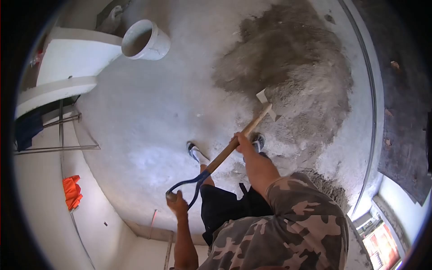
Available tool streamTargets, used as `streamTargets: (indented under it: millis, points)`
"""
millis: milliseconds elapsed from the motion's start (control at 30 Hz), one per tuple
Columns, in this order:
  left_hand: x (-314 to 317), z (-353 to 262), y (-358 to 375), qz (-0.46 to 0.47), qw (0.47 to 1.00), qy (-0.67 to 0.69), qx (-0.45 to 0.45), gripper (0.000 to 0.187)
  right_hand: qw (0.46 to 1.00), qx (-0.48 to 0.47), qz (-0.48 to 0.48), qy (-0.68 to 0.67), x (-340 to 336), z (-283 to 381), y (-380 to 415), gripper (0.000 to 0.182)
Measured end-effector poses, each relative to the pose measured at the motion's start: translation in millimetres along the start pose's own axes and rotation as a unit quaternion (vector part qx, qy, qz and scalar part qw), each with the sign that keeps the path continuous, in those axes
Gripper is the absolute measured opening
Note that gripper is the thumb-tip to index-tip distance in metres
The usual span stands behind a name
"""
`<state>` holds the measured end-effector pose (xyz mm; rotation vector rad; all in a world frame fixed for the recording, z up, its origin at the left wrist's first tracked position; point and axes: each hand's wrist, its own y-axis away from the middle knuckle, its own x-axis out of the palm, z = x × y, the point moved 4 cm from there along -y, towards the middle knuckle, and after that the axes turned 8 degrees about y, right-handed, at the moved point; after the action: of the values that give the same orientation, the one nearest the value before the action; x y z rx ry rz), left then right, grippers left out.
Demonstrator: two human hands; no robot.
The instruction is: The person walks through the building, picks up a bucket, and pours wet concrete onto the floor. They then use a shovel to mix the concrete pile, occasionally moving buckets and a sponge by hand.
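Note:
A shovel (220, 157) with a wooden shaft and a blue D-shaped handle slants across the view in front of my body. My left hand (177, 203) is closed round the grip at the handle's end. Farther down, my right hand (243, 143) wraps round the wooden shaft. The pale metal blade (268, 105) is at the near left edge of a spread heap of grey-brown sand or mortar mix (288, 54), darker at the top and lighter toward the right.
A white bucket (159, 44) stands on the concrete floor (135, 121) at the upper left, beside a white curved ledge (81, 56). Wire racks and an orange cloth (72, 192) are at the left. A cable (372, 103) runs along the right.

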<state>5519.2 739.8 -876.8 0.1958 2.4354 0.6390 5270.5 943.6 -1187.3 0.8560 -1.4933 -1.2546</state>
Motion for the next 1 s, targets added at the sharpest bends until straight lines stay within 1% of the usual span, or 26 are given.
streamTargets:
  millis: [67, 100, 133, 167, 200, 233, 267, 300, 333, 367, 433, 467, 500, 533, 567, 633, 700, 733, 767, 833, 867, 900, 933, 967, 1000]
  points:
    - [-23.1, 0.2, 1.3, 0.002, 1.0, -0.024, -0.01, 0.023, 0.999, -0.015, -0.037, -0.031, -5.8, -19.0, 27.2, 0.012]
    - [-30.8, -2.4, 2.9, 0.009, 0.999, -0.025, -0.021, 0.024, 0.999, -0.021, -0.035, -0.034, -13.0, -23.8, 35.5, 0.012]
    - [-35.4, -5.3, 4.3, 0.013, 1.0, -0.019, -0.017, 0.024, 0.996, -0.034, -0.083, -0.011, -22.8, -28.7, 37.4, 0.015]
    - [-38.0, -4.9, 5.8, 0.031, 0.998, -0.031, -0.049, 0.026, 0.99, -0.046, -0.132, 0.011, -27.3, -28.5, 46.7, 0.018]
    - [-39.3, -3.8, 6.1, 0.05, 0.994, -0.045, -0.081, 0.027, 0.99, -0.054, -0.13, 0.01, -30.9, -26.8, 56.5, 0.018]
    - [-34.0, -3.5, 6.0, 0.084, 0.989, -0.079, -0.088, 0.029, 0.976, -0.088, -0.198, 0.016, -41.3, -13.7, 68.9, 0.035]
    - [-25.7, 0.1, 3.1, 0.091, 0.986, -0.086, -0.11, 0.03, 0.956, -0.12, -0.266, 0.027, -61.6, -7.2, 63.7, 0.051]
    - [-16.1, 5.9, 0.6, 0.099, 0.982, -0.094, -0.133, 0.031, 0.954, -0.117, -0.272, 0.049, -76.4, 13.8, 48.7, 0.056]
    - [-1.4, 10.4, -1.8, 0.144, 0.971, -0.094, -0.166, 0.026, 0.951, -0.115, -0.278, 0.071, -102.4, 27.0, 13.9, 0.061]
    - [18.1, -0.9, -2.4, 0.221, 0.95, -0.144, -0.169, 0.022, 0.948, -0.112, -0.284, 0.093, -126.6, 40.1, -18.5, 0.065]
    - [50.8, 17.6, -25.2, 0.294, 0.909, -0.133, -0.264, 0.021, 0.895, -0.188, -0.367, 0.17, -72.3, 105.9, 124.1, 0.07]
    - [66.8, 18.5, -34.0, 0.304, 0.906, -0.136, -0.261, 0.021, 0.867, -0.205, -0.393, 0.23, -65.2, 129.0, 149.7, 0.071]
    - [85.6, 24.2, -32.4, 0.316, 0.841, -0.033, -0.438, 0.02, 0.832, -0.219, -0.421, 0.288, -58.9, 151.9, 173.7, 0.071]
    - [100.6, 24.0, -27.3, 0.311, 0.738, 0.066, -0.595, 0.019, 0.824, -0.205, -0.437, 0.296, -49.5, 169.8, 197.7, 0.069]
    - [109.7, 22.4, -27.0, 0.322, 0.737, 0.056, -0.591, 0.019, 0.817, -0.19, -0.453, 0.304, -41.2, 183.0, 217.6, 0.067]
    - [121.6, 21.2, -19.9, 0.35, 0.725, 0.028, -0.592, 0.019, 0.788, -0.221, -0.491, 0.298, -32.4, 191.8, 241.5, 0.063]
    - [126.5, 16.8, -29.2, 0.409, 0.706, 0.011, -0.578, 0.019, 0.791, -0.222, -0.499, 0.274, -16.3, 193.5, 268.4, 0.064]
    - [128.7, 8.7, -37.6, 0.426, 0.679, 0.02, -0.597, 0.019, 0.792, -0.228, -0.5, 0.265, -6.2, 190.5, 280.5, 0.064]
    - [138.9, -13.5, -44.8, 0.439, 0.674, 0.02, -0.594, 0.019, 0.787, -0.238, -0.507, 0.259, 7.3, 196.2, 285.3, 0.064]
    - [133.4, -56.9, -64.1, 0.454, 0.791, 0.008, -0.411, 0.022, 0.766, -0.274, -0.518, 0.265, 19.6, 196.6, 273.6, 0.065]
    - [137.3, -49.7, -94.1, 0.445, 0.798, 0.01, -0.407, 0.028, 0.734, -0.333, -0.545, 0.23, 14.7, 199.2, 244.1, 0.058]
    - [132.5, -59.0, -108.8, 0.442, 0.797, 0.015, -0.411, 0.028, 0.733, -0.334, -0.544, 0.237, 27.0, 202.7, 225.4, 0.058]
    - [126.9, -80.7, -134.4, 0.407, 0.88, 0.033, -0.242, 0.028, 0.822, -0.347, -0.414, 0.178, 44.8, 202.7, 198.2, 0.048]
    - [116.3, -106.7, -156.0, 0.357, 0.931, 0.042, -0.064, 0.029, 0.891, -0.345, -0.275, 0.11, 65.1, 196.0, 176.7, 0.039]
    - [79.2, -158.7, -165.6, 0.325, 0.941, 0.056, -0.072, 0.027, 0.918, -0.332, -0.206, 0.067, 111.0, 167.4, 151.0, 0.031]
